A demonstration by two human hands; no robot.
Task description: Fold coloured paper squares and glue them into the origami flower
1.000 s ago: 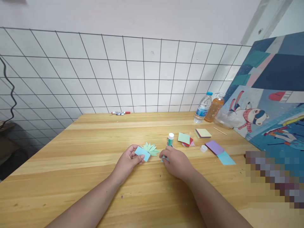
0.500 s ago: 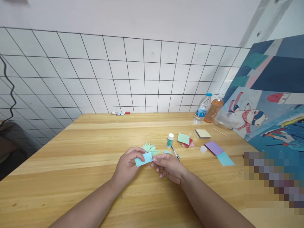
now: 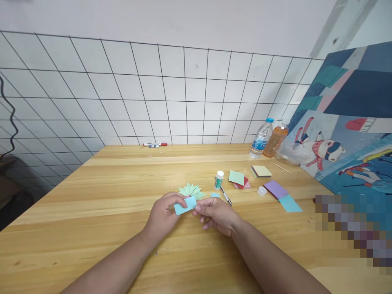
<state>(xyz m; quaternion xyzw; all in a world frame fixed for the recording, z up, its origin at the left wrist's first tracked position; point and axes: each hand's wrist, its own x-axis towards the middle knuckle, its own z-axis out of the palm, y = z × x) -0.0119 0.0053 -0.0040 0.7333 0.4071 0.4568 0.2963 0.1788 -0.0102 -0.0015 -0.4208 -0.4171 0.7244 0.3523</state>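
A small blue rectangle of paper (image 3: 187,206) is held between my two hands, above the wooden table. My left hand (image 3: 167,208) pinches its left side, thumb on top. My right hand (image 3: 216,214) grips the right edge between thumb and forefinger, its other fingers curled beneath. Just behind the hands lies a pale green pointed paper shape (image 3: 191,190), its front partly hidden by my left hand and the blue paper. A smaller blue paper piece (image 3: 215,195) lies behind my right hand, close to a pen (image 3: 226,195) and an upright white-capped glue bottle (image 3: 219,180).
Stacks of coloured paper (image 3: 237,178), cream sheets (image 3: 261,171) and purple sheets (image 3: 276,190) lie to the right, near a clear cap (image 3: 261,191) and a thin wooden stick (image 3: 283,168). Two bottles (image 3: 261,139) stand at the back right. Markers (image 3: 155,144) lie along the back edge.
My right hand has shifted very slightly left along the blue paper's edge. The blue paper stays between both hands, and a little more of the green shape shows.
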